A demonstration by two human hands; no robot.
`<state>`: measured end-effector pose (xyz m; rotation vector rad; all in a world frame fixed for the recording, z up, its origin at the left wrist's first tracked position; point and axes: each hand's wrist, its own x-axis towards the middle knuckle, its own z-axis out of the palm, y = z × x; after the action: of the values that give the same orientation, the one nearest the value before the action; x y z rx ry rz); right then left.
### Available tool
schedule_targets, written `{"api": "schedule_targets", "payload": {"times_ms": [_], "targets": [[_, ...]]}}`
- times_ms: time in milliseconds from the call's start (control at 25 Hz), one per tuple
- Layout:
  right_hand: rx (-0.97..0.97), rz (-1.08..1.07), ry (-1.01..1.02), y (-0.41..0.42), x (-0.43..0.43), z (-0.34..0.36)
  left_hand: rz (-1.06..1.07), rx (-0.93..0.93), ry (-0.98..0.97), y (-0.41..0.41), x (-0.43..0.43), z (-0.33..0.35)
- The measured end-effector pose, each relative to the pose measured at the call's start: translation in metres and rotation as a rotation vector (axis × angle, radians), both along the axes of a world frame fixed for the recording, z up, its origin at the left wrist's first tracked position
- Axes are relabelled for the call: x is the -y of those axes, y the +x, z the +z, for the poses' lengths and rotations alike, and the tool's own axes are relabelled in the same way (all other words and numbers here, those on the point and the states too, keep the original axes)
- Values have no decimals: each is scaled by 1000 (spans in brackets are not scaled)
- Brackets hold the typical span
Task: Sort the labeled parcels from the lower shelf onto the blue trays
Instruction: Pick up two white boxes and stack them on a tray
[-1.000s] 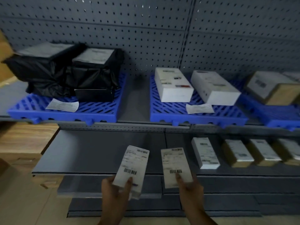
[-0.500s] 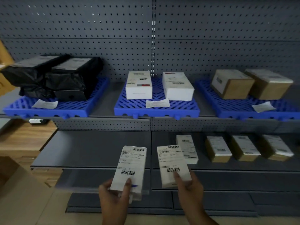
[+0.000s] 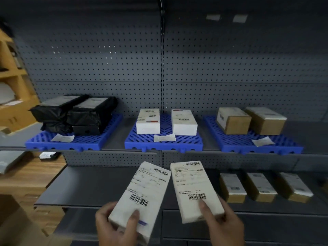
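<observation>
My left hand grips a white labeled parcel by its near end. Beside it my right hand holds a second white labeled parcel the same way. Both are raised in front of the lower shelf. Three brown labeled parcels lie on that shelf at the right. Above, the left blue tray carries black-wrapped parcels, the middle blue tray two white boxes, and the right blue tray two brown boxes.
A paper slip lies at the front of each tray, such as the slip on the middle one. A grey pegboard wall backs the shelves. Wooden shelving and a wooden surface stand at the left.
The view has swung right and upward, bringing all three trays into sight. Both parcels in my hands are now raised higher and closer; the white parcel left on the lower shelf is no longer visible.
</observation>
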<state>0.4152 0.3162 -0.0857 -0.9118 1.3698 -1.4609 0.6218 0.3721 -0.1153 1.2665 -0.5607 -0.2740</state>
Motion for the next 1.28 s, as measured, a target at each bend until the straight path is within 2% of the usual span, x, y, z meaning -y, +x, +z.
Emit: {"api": "schedule_targets", "payload": {"times_ms": [160, 280, 440, 640, 840, 1040, 1160, 1280], "targets": [[133, 33, 2, -7, 24, 52, 33, -110, 3, -4, 7, 63], [235, 133, -43, -17, 63, 97, -48, -241, 34, 8, 26, 115], [215, 174, -193, -9, 114, 136, -130, -142, 39, 28, 65, 168], [180, 118, -230, 25, 190, 153, -165, -40, 41, 69, 156, 194], [9, 92, -207, 55, 243, 142, -188, -64, 50, 99, 230, 173], [-139, 26, -218, 69, 269, 138, -171, -29, 87, 97, 268, 163], [-307, 15, -267, 71, 278, 137, -145, 81, 164, 93, 276, 163], [-534, -29, -239, 67, 282, 131, -103, 309, 258, 85, 272, 161]]}}
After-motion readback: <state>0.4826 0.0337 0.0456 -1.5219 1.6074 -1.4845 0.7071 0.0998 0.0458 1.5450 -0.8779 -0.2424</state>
